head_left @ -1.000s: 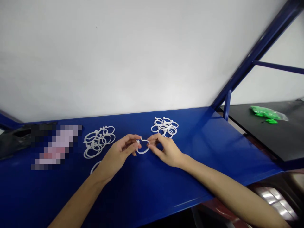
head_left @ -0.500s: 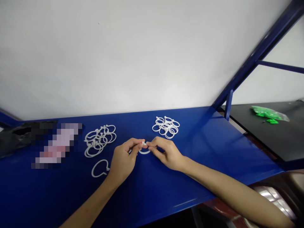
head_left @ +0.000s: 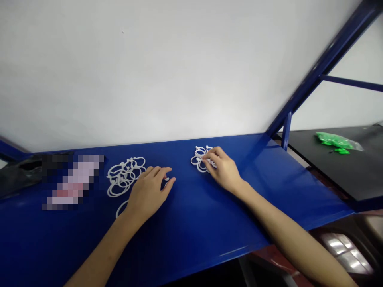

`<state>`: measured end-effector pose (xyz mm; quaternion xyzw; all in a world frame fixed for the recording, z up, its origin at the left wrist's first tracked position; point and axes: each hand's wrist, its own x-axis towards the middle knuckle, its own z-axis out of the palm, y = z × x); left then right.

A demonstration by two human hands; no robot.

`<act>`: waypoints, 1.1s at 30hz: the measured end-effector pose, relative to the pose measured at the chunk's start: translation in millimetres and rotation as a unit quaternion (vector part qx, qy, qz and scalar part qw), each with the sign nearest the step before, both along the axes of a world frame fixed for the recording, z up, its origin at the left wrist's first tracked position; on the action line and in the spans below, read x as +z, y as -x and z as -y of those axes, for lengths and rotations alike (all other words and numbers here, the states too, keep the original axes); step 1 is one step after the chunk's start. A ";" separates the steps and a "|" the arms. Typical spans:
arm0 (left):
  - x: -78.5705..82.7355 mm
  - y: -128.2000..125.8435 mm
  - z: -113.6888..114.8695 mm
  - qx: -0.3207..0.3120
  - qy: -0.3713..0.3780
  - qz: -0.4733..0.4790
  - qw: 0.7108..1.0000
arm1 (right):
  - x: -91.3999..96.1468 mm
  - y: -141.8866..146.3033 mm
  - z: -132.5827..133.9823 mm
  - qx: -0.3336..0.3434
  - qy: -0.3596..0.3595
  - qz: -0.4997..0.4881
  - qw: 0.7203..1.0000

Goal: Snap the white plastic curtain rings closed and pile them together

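Note:
My right hand (head_left: 223, 169) reaches over the right-hand group of white plastic curtain rings (head_left: 196, 160), its thumb and forefinger pinched on one ring there. The hand covers part of that group. My left hand (head_left: 149, 193) hovers beside the larger left-hand pile of curtain rings (head_left: 112, 191), thumb and fingers apart. A small white piece (head_left: 166, 179) shows between its thumb and forefinger; whether it touches the hand I cannot tell. A single curtain ring (head_left: 119, 208) lies partly hidden under my left wrist.
Everything lies on a blue table (head_left: 191, 239) against a white wall. At the left are a black plastic bag (head_left: 18, 175) and a blurred-out pinkish packet (head_left: 74, 179). A blue metal frame (head_left: 299, 95) rises at the right; beyond it, a black table holds a bag of green pieces (head_left: 335, 140).
My hands have parted from around a ring at the middle. The right one moved up to the right-hand group with a ring; the left drew back leftward and its fingers spread.

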<state>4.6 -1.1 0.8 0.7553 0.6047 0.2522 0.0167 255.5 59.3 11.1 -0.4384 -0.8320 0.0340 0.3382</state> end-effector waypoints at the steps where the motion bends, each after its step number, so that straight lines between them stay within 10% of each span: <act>1: -1.2 2.2 -0.8 0.014 0.014 -0.031 0.999 | 2.6 -7.0 -6.1 -0.055 -0.002 0.009 0.998; 8: -5.6 6.1 -1.5 0.028 0.087 -0.135 0.987 | 12.4 -41.6 -31.1 -0.264 0.112 0.113 0.951; 22: -13.3 6.1 -2.1 -0.010 0.068 -0.090 0.994 | 2.3 -25.2 -21.5 -0.249 0.060 0.160 0.953; 28: -7.1 -6.1 0.9 -0.054 0.097 0.137 0.984 | 3.5 -7.1 -2.4 -0.045 -0.059 0.082 0.994; 33: 5.5 -8.6 5.3 -0.106 0.239 0.381 0.887 | -0.3 13.8 20.2 0.219 -0.028 0.042 0.974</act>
